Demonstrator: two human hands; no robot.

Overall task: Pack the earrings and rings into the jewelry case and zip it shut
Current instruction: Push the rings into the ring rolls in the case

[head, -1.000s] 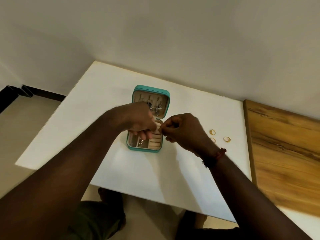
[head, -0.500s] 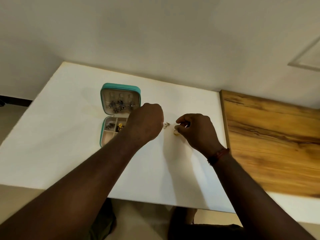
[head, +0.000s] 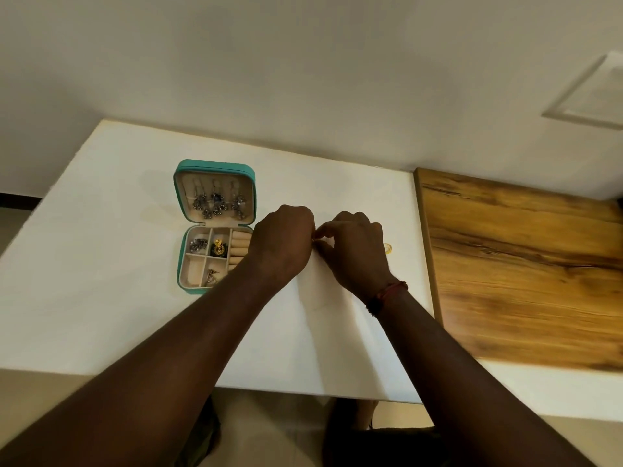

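While fingers [head: 317, 235] pinch, ring [head: 388, 247] lies right.

The white table [head: 101, 264] is bare at nine o'clock of the open case [head: 215, 227], and along its near edge at six o'clock. The case's raised lid [head: 214, 192] blocks any approach from twelve o'clock. The left hand [head: 283, 244] lies over the case's three o'clock edge, touching the right hand [head: 354, 247]. A gold ring [head: 388, 248] sits just beside the right hand at three o'clock, with a narrow strip of table between it and the wooden board [head: 522, 264].
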